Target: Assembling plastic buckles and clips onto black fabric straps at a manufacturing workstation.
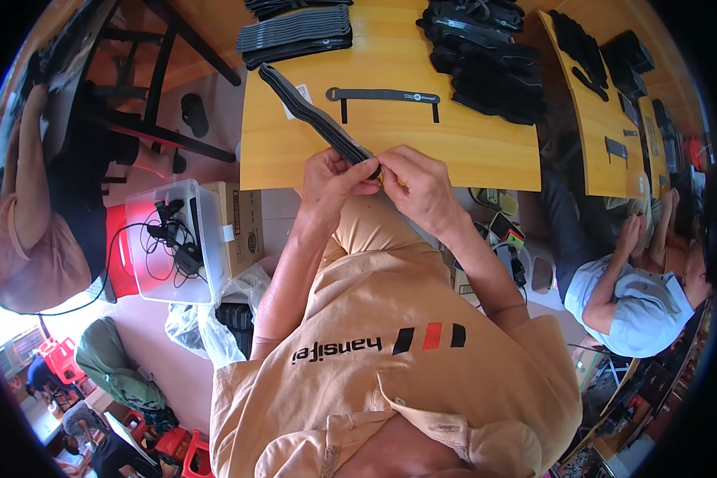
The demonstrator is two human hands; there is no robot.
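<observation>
A long bundle of dark straps (311, 115), stacked flat with grey edges showing, slants from the table down to my hands. My left hand (332, 185) is closed around its near end, thumb on top. Fingers of my right hand (416, 185) pinch at the tip of that same end; what exactly lies between them is partly hidden. Beyond my hands, a single grey-black strap (386, 95) with a rounded end and a pale round mark lies across the table. Two short black strips (344, 111) extend from it toward me. A white slip (299, 102) sits beside the bundle.
The yellow table (470, 159) carries stacked straps (295, 36) at far left and piled black straps (494, 88) at right. A clear plastic bin (167, 239) with cables stands left, beside a cardboard box (243, 227). A co-worker in light blue (629, 303) sits at right.
</observation>
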